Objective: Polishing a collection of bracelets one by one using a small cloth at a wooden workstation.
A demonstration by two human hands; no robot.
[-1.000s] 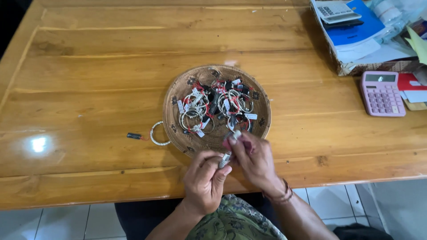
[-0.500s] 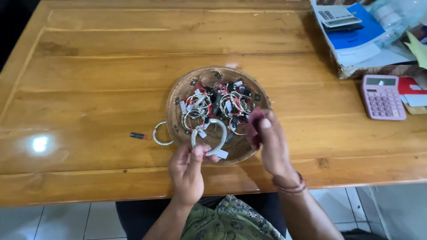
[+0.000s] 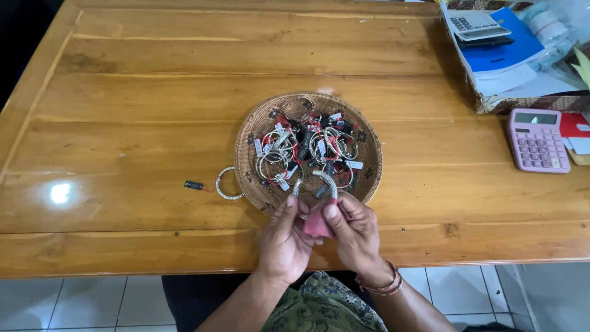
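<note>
A round woven tray sits mid-table, filled with several silver bangles carrying small tags and red threads. At the tray's near rim, my left hand pinches one end of a silver cuff bangle. My right hand presses a small pink cloth against that bangle's other end. Both hands touch each other over the table's front edge. One separate silver bangle lies on the wood just left of the tray, with a small dark tag beside it.
A pink calculator lies at the right edge beside red and white cards. A box at the back right holds a blue folder, papers and a grey calculator. White floor tiles show below the table.
My hands had moved apart, the left holding the cuff bangle and the right holding the cloth near the tray. Now they are together again, cloth on the bangle.
</note>
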